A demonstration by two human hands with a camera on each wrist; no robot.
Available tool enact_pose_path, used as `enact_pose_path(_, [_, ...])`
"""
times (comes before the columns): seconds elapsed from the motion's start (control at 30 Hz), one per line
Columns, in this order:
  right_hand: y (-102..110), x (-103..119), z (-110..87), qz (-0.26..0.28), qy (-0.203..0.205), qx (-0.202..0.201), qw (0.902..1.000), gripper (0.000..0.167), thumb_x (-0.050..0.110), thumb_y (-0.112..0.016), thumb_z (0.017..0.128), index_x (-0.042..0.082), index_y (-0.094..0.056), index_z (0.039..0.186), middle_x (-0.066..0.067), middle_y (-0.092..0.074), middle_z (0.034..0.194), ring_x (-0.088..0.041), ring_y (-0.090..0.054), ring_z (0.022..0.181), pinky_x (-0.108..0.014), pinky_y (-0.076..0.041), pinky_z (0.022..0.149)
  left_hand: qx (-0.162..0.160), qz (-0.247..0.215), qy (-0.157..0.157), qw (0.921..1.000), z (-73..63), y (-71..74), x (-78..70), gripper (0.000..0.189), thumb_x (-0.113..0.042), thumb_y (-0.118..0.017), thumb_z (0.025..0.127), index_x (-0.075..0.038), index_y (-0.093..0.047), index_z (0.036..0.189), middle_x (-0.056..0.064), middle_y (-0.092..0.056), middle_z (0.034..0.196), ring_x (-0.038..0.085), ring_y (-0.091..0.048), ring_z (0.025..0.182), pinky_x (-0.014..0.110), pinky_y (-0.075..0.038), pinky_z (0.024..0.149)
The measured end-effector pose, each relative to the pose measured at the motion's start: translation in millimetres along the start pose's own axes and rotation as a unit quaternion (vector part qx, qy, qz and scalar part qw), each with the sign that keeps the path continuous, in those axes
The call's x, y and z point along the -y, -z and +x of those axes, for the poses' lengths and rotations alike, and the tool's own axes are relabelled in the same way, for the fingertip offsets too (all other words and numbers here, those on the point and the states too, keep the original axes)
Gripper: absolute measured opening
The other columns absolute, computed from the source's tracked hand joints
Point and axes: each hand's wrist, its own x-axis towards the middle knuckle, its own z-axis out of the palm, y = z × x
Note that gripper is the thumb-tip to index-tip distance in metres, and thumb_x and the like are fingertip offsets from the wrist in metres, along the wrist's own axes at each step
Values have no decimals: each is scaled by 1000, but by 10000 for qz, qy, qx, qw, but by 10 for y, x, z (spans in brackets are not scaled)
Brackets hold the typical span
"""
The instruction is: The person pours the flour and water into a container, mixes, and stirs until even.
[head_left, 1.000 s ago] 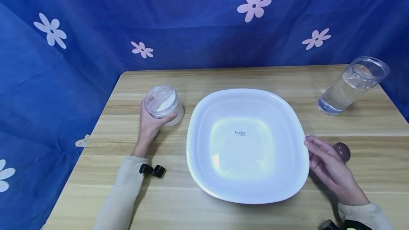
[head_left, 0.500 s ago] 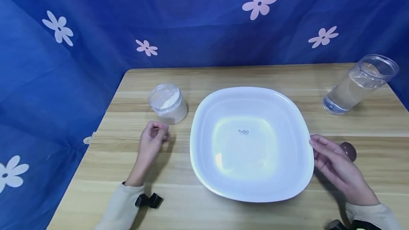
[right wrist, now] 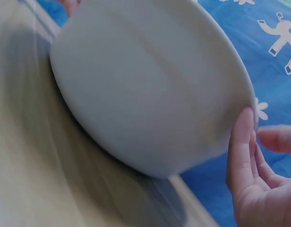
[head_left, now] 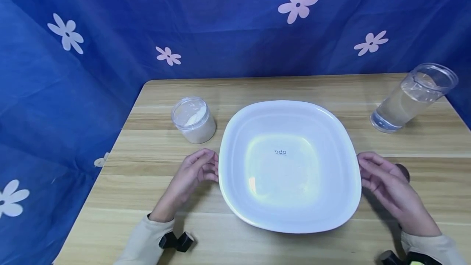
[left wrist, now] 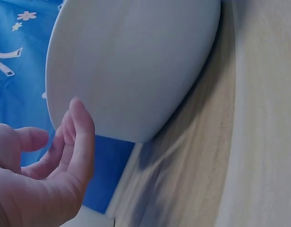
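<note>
White basin [head_left: 283,191]: upright on table [head_left: 272,252]. Left hand [head_left: 191,177]: at left rim, fingers loosely curved, thumb apart; contact unclear. Right hand [head_left: 395,193]: pinching right rim. Jar [head_left: 198,130]: near left rim. Glass [head_left: 401,105]: well apart. Wood shows between basin and back edge.

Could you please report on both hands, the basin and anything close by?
Right hand holds white basin by its right rim; left hand at left rim, thumb apart. Basin upright on table. Nearby: jar of white powder, dark round object.
</note>
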Motion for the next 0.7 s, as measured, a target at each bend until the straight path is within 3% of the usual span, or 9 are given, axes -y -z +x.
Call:
enact_pose_path(0.23, [187, 223, 55, -40, 611, -449, 9971, 33, -11, -30, 100, -5, -61, 107, -12, -67, 94, -20, -67, 84, -27, -59, 74, 433, -290, 20, 9986, 4, -17, 16, 24, -21, -42, 104, -10, -61, 94, 2, -59, 81, 12, -61, 71, 30, -61, 66])
enact_pose_path(0.37, [277, 368, 146, -740, 953, -1268, 9846, 19, -10, -44, 97, -4, -59, 107, -11, -69, 91, -18, -68, 82, -26, -60, 73, 517, -386, 2, 9979, -2, -29, 26, 24, -19, -41, 104, -11, -63, 97, 2, -60, 82, 12, -61, 71, 27, -60, 63])
enact_pose_path(0.47, [352, 468, 270, -1679, 1360, -2216, 9509, 19, -12, -58, 89, 0, -57, 104, -5, -68, 86, -11, -67, 74, -18, -58, 67, 563, -425, -27, 9975, -13, -50, 29, 24, -18, -41, 104, -12, -64, 105, 2, -63, 87, 12, -63, 75, 27, -60, 62])
enact_pose_path(0.57, [444, 577, 407, -2774, 1574, -3304, 8883, 32, -11, -66, 81, 9, -53, 102, 3, -63, 83, -3, -61, 69, -7, -51, 60, 604, -455, -117, 9971, -14, -86, 31, 22, -18, -42, 104, -11, -63, 107, 2, -66, 91, 13, -65, 76, 27, -59, 61])
enact_pose_path(0.7, [573, 705, 535, -3474, 1556, -4134, 8272, 55, -7, -74, 74, 16, -43, 113, 1, -53, 93, -3, -53, 76, -3, -46, 62, 707, -556, -256, 9956, 11, -142, 48, 15, -15, -46, 102, -9, -60, 101, 1, -65, 88, 12, -65, 73, 25, -59, 59])
